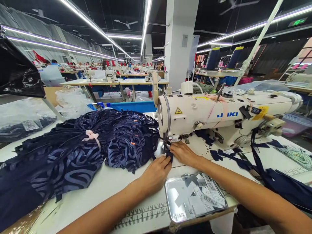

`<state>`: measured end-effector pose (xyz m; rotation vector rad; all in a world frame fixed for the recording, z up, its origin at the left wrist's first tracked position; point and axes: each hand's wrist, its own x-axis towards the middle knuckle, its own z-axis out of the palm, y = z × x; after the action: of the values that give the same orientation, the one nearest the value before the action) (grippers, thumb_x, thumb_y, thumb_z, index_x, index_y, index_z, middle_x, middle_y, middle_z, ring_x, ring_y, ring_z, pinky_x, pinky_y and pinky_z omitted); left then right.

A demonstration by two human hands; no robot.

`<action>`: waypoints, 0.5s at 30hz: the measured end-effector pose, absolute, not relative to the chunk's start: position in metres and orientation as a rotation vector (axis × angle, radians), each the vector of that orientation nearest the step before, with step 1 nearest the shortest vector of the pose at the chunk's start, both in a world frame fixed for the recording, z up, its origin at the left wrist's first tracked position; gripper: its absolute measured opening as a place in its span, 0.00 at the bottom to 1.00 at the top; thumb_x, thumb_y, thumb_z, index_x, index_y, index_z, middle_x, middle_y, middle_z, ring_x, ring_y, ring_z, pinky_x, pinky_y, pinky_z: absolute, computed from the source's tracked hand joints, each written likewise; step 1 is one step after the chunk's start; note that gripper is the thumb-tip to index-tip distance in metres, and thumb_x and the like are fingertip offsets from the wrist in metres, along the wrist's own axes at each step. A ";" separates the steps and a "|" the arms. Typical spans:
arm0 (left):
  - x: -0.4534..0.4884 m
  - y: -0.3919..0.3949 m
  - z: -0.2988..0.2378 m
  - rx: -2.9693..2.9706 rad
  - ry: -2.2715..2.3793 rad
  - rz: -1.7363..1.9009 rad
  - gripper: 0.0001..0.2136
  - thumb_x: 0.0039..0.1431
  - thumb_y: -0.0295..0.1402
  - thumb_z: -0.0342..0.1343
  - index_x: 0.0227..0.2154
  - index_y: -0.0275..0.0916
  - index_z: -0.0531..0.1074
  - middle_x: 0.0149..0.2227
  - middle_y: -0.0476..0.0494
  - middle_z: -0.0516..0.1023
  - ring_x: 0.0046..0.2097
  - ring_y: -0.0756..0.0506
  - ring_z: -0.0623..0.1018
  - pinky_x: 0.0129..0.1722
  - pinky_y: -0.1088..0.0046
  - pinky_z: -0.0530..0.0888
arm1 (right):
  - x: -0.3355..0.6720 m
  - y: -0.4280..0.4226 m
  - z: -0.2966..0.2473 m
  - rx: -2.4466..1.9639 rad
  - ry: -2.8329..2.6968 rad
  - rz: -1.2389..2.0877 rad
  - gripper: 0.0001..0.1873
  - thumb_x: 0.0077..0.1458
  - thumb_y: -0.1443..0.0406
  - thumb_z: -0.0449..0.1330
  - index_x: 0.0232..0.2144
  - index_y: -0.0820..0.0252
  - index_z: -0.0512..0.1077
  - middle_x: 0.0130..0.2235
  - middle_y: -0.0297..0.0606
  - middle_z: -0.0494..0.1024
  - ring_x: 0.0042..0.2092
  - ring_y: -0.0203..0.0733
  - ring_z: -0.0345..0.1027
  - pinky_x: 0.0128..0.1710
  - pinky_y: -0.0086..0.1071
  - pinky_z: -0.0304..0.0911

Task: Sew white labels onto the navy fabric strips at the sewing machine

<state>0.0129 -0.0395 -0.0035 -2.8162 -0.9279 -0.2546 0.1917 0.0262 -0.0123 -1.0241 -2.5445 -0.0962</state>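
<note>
My left hand (156, 174) and my right hand (182, 152) meet at the needle of a white JUKI sewing machine (219, 115). Both pinch a small navy fabric piece (169, 156) right under the presser foot. The left fingers are curled on its near side, the right fingers press it from the right. A big heap of navy patterned fabric (80, 152), tied with a pink ribbon (90, 135), lies to the left of the needle on the white table (102, 191).
A metal tray of white labels (195, 196) sits at the table's front edge between my forearms. Navy strips (273, 178) trail at the right. Plastic bags (26, 117) lie far left. Rows of other sewing tables and people fill the hall behind.
</note>
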 end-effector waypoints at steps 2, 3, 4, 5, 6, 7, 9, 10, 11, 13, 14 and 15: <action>0.014 -0.038 -0.002 -2.820 -0.941 -0.234 0.16 0.51 0.20 0.45 0.43 0.27 0.67 0.51 0.30 0.65 0.50 0.39 0.67 0.47 0.63 0.68 | 0.191 0.029 -0.012 -1.033 -2.519 0.059 0.07 0.55 0.72 0.50 0.26 0.61 0.65 0.30 0.37 0.70 0.32 0.38 0.61 0.33 0.31 0.57; 0.015 -0.038 -0.001 -2.825 -0.951 -0.220 0.15 0.51 0.20 0.45 0.42 0.28 0.67 0.52 0.30 0.65 0.49 0.39 0.67 0.47 0.63 0.68 | 0.191 0.030 -0.012 -1.038 -2.499 0.150 0.07 0.54 0.72 0.51 0.25 0.61 0.65 0.29 0.35 0.70 0.31 0.37 0.61 0.33 0.31 0.57; 0.015 -0.037 0.000 -2.831 -0.966 -0.208 0.14 0.51 0.20 0.45 0.40 0.28 0.68 0.52 0.31 0.65 0.49 0.40 0.67 0.46 0.63 0.68 | 0.191 0.032 -0.013 -1.047 -2.473 0.242 0.07 0.53 0.72 0.52 0.25 0.60 0.64 0.28 0.34 0.69 0.30 0.36 0.61 0.32 0.30 0.56; 0.016 -0.037 0.001 -2.838 -0.982 -0.197 0.13 0.50 0.20 0.45 0.39 0.29 0.68 0.53 0.31 0.64 0.48 0.40 0.67 0.46 0.63 0.68 | 0.191 0.033 -0.013 -1.062 -2.444 0.332 0.07 0.52 0.72 0.53 0.24 0.60 0.64 0.26 0.32 0.69 0.30 0.35 0.61 0.31 0.29 0.56; 0.016 -0.036 0.003 -2.845 -0.999 -0.191 0.12 0.50 0.20 0.45 0.38 0.30 0.68 0.53 0.32 0.64 0.48 0.40 0.67 0.46 0.63 0.68 | 0.192 0.034 -0.013 -1.081 -2.415 0.413 0.07 0.51 0.72 0.53 0.23 0.60 0.64 0.25 0.31 0.68 0.28 0.34 0.60 0.30 0.28 0.55; 0.017 -0.036 0.004 -2.852 -1.014 -0.189 0.12 0.50 0.20 0.45 0.37 0.30 0.68 0.53 0.33 0.64 0.48 0.41 0.66 0.45 0.63 0.68 | 0.192 0.035 -0.013 -1.102 -2.389 0.481 0.07 0.51 0.72 0.53 0.23 0.60 0.64 0.24 0.30 0.68 0.28 0.34 0.60 0.29 0.28 0.55; 0.017 -0.035 0.005 -2.866 -1.036 -0.193 0.11 0.50 0.20 0.46 0.37 0.31 0.67 0.54 0.34 0.64 0.47 0.41 0.66 0.44 0.64 0.69 | 0.192 0.036 -0.012 -1.132 -2.350 0.568 0.06 0.50 0.72 0.53 0.22 0.60 0.64 0.23 0.29 0.67 0.26 0.33 0.59 0.28 0.27 0.54; 0.017 -0.034 0.006 -2.875 -1.044 -0.199 0.11 0.50 0.21 0.46 0.37 0.32 0.67 0.53 0.35 0.64 0.47 0.41 0.66 0.44 0.64 0.69 | 0.191 0.035 -0.012 -1.142 -2.338 0.580 0.06 0.49 0.72 0.53 0.22 0.60 0.64 0.23 0.29 0.67 0.26 0.33 0.59 0.27 0.27 0.54; 0.016 -0.033 0.006 -2.883 -1.052 -0.209 0.11 0.49 0.20 0.46 0.36 0.32 0.67 0.53 0.36 0.64 0.47 0.41 0.66 0.43 0.64 0.69 | 0.191 0.034 -0.012 -1.144 -2.334 0.572 0.06 0.49 0.72 0.53 0.22 0.60 0.63 0.23 0.29 0.66 0.26 0.33 0.59 0.27 0.27 0.54; 0.016 -0.032 0.007 -2.897 -1.062 -0.225 0.11 0.48 0.20 0.47 0.36 0.33 0.66 0.52 0.37 0.65 0.47 0.41 0.66 0.43 0.63 0.68 | 0.191 0.032 -0.012 -1.122 -2.339 0.508 0.07 0.49 0.72 0.52 0.22 0.60 0.63 0.22 0.30 0.66 0.26 0.34 0.59 0.28 0.27 0.55; 0.015 -0.032 0.007 -2.901 -1.063 -0.232 0.12 0.47 0.20 0.47 0.36 0.33 0.66 0.52 0.38 0.65 0.47 0.41 0.66 0.43 0.62 0.68 | 0.191 0.031 -0.012 -1.102 -2.348 0.458 0.07 0.50 0.72 0.51 0.22 0.60 0.63 0.23 0.30 0.67 0.27 0.34 0.60 0.29 0.28 0.55; 0.015 -0.031 0.006 -2.904 -1.060 -0.240 0.12 0.47 0.20 0.47 0.36 0.34 0.66 0.52 0.38 0.65 0.48 0.41 0.65 0.44 0.61 0.68 | 0.191 0.029 -0.013 -1.076 -2.361 0.402 0.07 0.51 0.71 0.51 0.23 0.59 0.63 0.24 0.31 0.68 0.28 0.35 0.60 0.30 0.29 0.56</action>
<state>0.0150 -0.0314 0.0063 -2.9038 -1.0600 -0.2401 0.1912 0.0294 -0.0125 -1.0757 -2.3613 0.4015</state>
